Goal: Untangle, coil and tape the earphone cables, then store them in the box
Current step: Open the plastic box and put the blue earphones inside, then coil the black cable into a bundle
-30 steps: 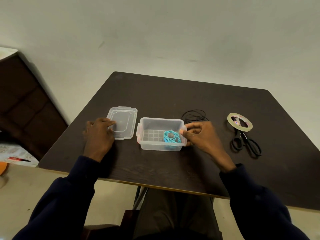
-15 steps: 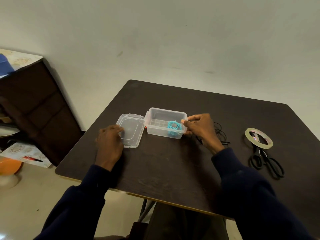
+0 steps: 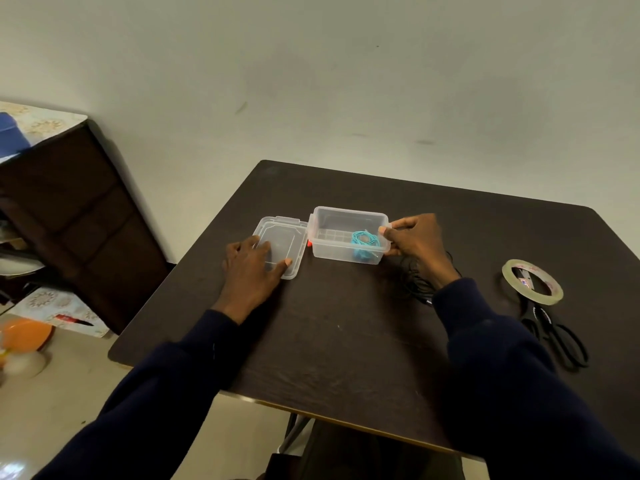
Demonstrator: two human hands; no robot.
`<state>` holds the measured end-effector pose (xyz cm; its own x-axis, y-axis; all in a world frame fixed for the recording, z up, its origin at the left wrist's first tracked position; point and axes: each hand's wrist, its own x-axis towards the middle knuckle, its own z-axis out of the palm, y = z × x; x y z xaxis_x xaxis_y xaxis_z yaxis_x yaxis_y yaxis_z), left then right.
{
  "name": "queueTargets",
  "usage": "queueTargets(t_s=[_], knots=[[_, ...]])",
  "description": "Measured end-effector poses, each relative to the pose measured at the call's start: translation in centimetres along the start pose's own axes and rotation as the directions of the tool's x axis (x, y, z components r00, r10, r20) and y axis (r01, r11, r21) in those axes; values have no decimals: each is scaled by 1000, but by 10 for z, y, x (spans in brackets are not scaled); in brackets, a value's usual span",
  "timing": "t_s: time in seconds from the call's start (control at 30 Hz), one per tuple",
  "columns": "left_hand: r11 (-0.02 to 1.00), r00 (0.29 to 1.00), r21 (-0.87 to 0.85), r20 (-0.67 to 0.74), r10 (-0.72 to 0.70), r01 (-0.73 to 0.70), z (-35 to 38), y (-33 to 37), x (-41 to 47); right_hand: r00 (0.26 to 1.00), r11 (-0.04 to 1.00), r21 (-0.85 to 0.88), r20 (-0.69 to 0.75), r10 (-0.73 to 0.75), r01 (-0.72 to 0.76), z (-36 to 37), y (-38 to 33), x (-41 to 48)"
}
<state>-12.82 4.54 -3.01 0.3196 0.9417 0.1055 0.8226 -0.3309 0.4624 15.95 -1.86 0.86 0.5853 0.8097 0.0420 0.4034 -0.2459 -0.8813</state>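
On the table (image 3: 346, 341), left hand (image 3: 251, 271) has slid onto lid (image 3: 281, 237).

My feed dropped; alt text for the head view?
Right hand pinches the right end of an open clear box holding a coiled teal cable; left hand rests on the lid beside it. A black cable lies on the table by the right wrist, tape roll and scissors further right.

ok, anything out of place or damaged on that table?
Nothing damaged or spilled. Only oddities: the black cable lies loose by the right hand, outside the box, and the tape roll sits on the scissors.
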Motion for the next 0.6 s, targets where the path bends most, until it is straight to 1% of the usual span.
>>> queueTargets(t_s=[0.2,0.3,0.43,0.6], knots=[[996,982,-20,164,89,-87,10,30,30,997,1000,0,-67,26,-26,-31,19,9],[989,965,-58,217,145,-135,17,50,44,993,999,-13,-108,50,-51,-50,27,19],[978,954,-98,224,201,-183,33,71,57,987,993,-75,-142,82,-93,-73,38,34],[975,958,-98,187,217,-202,48,83,64,981,993,-54,-168,96,-106,-90,48,43]])
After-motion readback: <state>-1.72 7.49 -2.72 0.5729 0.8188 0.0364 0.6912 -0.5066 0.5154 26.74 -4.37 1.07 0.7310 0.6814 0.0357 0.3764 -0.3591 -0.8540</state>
